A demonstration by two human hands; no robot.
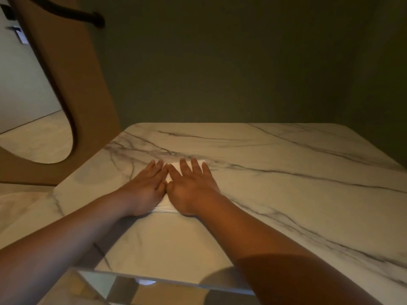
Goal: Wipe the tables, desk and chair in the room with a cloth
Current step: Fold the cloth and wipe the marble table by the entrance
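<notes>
We see a white, grey-veined marble-patterned tabletop filling the middle and right of the view, its far edge meeting a dark green wall. A folded white cloth lies flat on the tabletop, towards its left side and about midway between the near and far edges. Both hands rest on top of it, side by side. The left hand lies palm down on the left part of the cloth with its fingers straight and close together, pointing away from us; it is released, gripping nothing, simply pressing flat. The right hand lies just beside it on the right part of the cloth, also palm down, fingers straight and a little spread, likewise laid flat rather than clenched. The two hands touch at the thumbs and forefingers, and we glimpse the cloth only between the fingers, past the fingertips and as a thin layered edge below the wrists. Both bare forearms reach in from the near side. To the left stands a brown wooden panel with a large rounded cutout, through which a pale floor shows. A black bar crosses the panel's top. At the near edge lies a shiny reflective strip; we cannot tell what it is.
</notes>
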